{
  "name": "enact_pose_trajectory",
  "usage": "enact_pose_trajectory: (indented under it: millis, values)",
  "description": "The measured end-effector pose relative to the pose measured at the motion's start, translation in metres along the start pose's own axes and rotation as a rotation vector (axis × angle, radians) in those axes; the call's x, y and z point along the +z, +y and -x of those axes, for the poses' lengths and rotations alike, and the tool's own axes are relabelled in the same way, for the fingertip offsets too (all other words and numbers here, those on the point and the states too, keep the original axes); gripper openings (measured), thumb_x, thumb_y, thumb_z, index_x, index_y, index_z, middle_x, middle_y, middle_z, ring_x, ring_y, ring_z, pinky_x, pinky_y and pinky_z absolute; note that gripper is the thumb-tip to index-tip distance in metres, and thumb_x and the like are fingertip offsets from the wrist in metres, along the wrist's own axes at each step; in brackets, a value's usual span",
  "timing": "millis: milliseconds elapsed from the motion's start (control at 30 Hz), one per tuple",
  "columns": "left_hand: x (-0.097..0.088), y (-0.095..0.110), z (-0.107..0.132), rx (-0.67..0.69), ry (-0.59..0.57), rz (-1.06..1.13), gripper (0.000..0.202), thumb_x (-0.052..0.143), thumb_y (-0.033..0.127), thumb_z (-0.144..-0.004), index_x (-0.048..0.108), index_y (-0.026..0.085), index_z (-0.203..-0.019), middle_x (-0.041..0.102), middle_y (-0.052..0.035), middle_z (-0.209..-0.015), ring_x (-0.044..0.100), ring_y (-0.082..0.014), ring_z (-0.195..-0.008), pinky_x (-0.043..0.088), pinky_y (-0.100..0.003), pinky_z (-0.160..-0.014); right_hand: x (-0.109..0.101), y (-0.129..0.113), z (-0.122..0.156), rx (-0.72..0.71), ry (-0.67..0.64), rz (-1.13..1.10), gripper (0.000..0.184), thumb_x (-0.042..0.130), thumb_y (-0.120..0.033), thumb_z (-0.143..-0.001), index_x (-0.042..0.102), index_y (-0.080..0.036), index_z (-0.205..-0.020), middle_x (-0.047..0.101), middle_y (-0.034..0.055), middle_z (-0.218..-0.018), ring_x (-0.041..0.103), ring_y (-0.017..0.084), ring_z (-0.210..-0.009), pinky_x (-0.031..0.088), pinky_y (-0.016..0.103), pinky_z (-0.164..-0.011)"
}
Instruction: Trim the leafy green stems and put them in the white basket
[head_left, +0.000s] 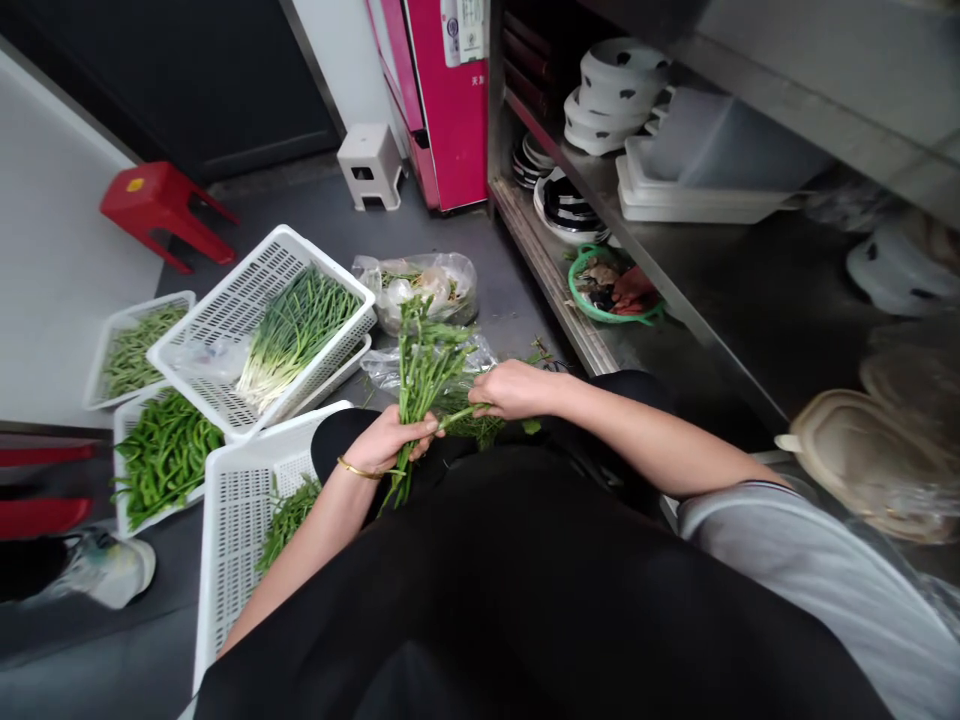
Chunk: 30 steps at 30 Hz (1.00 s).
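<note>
My left hand (pixel 390 438), with a gold bangle at the wrist, is closed around a bunch of leafy green stems (pixel 420 365). The bunch stands roughly upright, its leafy tops pointing away from me. At its right my right hand (pixel 516 390) pinches a single green stem (pixel 459 416), which reaches across to my left fingers. Below and behind the hands lie loose greens (pixel 480 430), partly hidden, by a clear plastic bag (pixel 382 368). Beside my left forearm, a white basket (pixel 232 560) holds more leafy greens (pixel 291 518).
Left are baskets of scallions (pixel 300 325), green peppers (pixel 165 455) and green beans (pixel 135 350). A bag of scraps (pixel 420 285) lies ahead. A metal shelf (pixel 697 290) with dishes runs along the right. Stools, red (pixel 161 205) and white (pixel 371 165), stand behind. Another person's shoe (pixel 109 568) is at left.
</note>
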<state>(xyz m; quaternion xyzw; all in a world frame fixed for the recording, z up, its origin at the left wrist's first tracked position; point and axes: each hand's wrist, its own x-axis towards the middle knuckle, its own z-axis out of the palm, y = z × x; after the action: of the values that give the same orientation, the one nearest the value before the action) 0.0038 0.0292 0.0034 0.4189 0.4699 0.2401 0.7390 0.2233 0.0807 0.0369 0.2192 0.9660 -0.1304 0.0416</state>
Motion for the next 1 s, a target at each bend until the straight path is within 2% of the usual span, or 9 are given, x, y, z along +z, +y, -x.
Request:
enact_pose_trajectory:
  millis: [233, 300, 433, 500, 600, 667, 733, 867, 1000]
  values:
    - [0.004, -0.001, 0.002, 0.093, 0.027, 0.002, 0.023, 0.072, 0.032, -0.067, 0.065, 0.009, -0.069, 0.049, 0.0022, -0.042, 0.040, -0.0062, -0.037, 0.029, -0.019, -0.038, 0.012, -0.005, -0.008, -0.079, 0.125, -0.304, 0.026, 0.050, -0.033, -0.086, 0.065, -0.015, -0.077, 0.066, 0.0059, -0.076, 0.056, 0.013, -0.066, 0.034, 0.024, -0.058]
    - [0.006, -0.005, -0.001, 0.125, 0.034, 0.075, 0.023, 0.072, 0.031, -0.065, 0.065, 0.010, -0.071, 0.047, 0.0029, -0.042, 0.040, -0.0065, -0.038, 0.028, -0.019, -0.038, 0.016, -0.001, -0.004, -0.047, 0.321, -0.607, 0.028, 0.047, -0.034, -0.087, 0.064, -0.015, -0.077, 0.066, 0.0040, -0.076, 0.057, 0.011, -0.068, 0.038, 0.022, -0.062]
    - [0.001, -0.015, -0.007, 0.116, 0.081, 0.230, 0.022, 0.075, 0.028, -0.062, 0.064, 0.010, -0.070, 0.045, 0.0042, -0.042, 0.040, -0.0066, -0.038, 0.027, -0.019, -0.038, 0.008, 0.020, 0.017, 0.349, 0.807, -0.979, 0.035, 0.042, -0.039, -0.089, 0.061, -0.015, -0.074, 0.062, 0.0003, -0.068, 0.051, 0.009, -0.058, 0.039, 0.021, -0.058]
    - [-0.003, -0.016, -0.009, 0.159, 0.179, 0.287, 0.023, 0.075, 0.028, -0.063, 0.065, 0.010, -0.072, 0.050, 0.0026, -0.048, 0.040, -0.0057, -0.038, 0.027, -0.019, -0.038, -0.002, 0.026, 0.022, 0.353, 0.728, -0.924, 0.032, 0.047, -0.039, -0.086, 0.062, -0.014, -0.073, 0.062, 0.0001, -0.068, 0.051, 0.009, -0.059, 0.038, 0.021, -0.060]
    - [-0.003, -0.009, -0.007, 0.293, 0.305, 0.297, 0.031, 0.070, 0.033, -0.070, 0.067, 0.011, -0.092, 0.066, -0.0057, -0.072, 0.039, -0.0037, -0.037, 0.028, -0.020, -0.037, -0.014, 0.017, 0.013, 0.153, 0.324, -0.695, 0.025, 0.053, -0.033, -0.083, 0.065, -0.014, -0.074, 0.064, 0.0011, -0.068, 0.053, 0.010, -0.062, 0.036, 0.021, -0.062]
    - [0.001, -0.004, -0.002, 0.312, 0.270, 0.217, 0.036, 0.068, 0.036, -0.072, 0.066, 0.011, -0.099, 0.069, -0.0089, -0.082, 0.039, -0.0029, -0.036, 0.027, -0.021, -0.036, -0.016, 0.004, -0.003, 0.065, 0.154, -0.554, 0.024, 0.053, -0.032, -0.083, 0.066, -0.013, -0.076, 0.063, 0.0016, -0.066, 0.050, 0.009, -0.058, 0.033, 0.021, -0.059]
    - [0.007, -0.001, 0.003, 0.256, 0.174, 0.096, 0.032, 0.071, 0.034, -0.069, 0.068, 0.009, -0.090, 0.068, -0.0075, -0.071, 0.040, -0.0038, -0.035, 0.027, -0.021, -0.036, -0.011, -0.010, -0.020, 0.067, 0.148, -0.484, 0.026, 0.051, -0.032, -0.084, 0.066, -0.013, -0.074, 0.062, 0.0023, -0.065, 0.049, 0.009, -0.056, 0.031, 0.021, -0.057]
    - [0.010, -0.009, 0.006, 0.191, 0.189, 0.139, 0.025, 0.076, 0.031, -0.062, 0.064, 0.010, -0.067, 0.055, 0.0013, -0.047, 0.042, -0.0055, -0.035, 0.028, -0.019, -0.035, 0.006, -0.017, -0.044, 0.274, 0.427, -0.588, 0.028, 0.049, -0.032, -0.085, 0.064, -0.013, -0.070, 0.061, 0.0014, -0.064, 0.050, 0.009, -0.060, 0.033, 0.021, -0.060]
    - [-0.008, -0.028, 0.001, 0.180, 0.195, 0.367, 0.025, 0.075, 0.031, -0.064, 0.063, 0.010, -0.070, 0.051, 0.0035, -0.046, 0.038, -0.0033, -0.034, 0.023, -0.017, -0.034, -0.003, 0.021, -0.031, 0.544, 0.845, -0.871, 0.032, 0.051, -0.043, -0.082, 0.061, -0.014, -0.069, 0.054, -0.0018, -0.058, 0.047, 0.009, -0.054, 0.037, 0.022, -0.056]
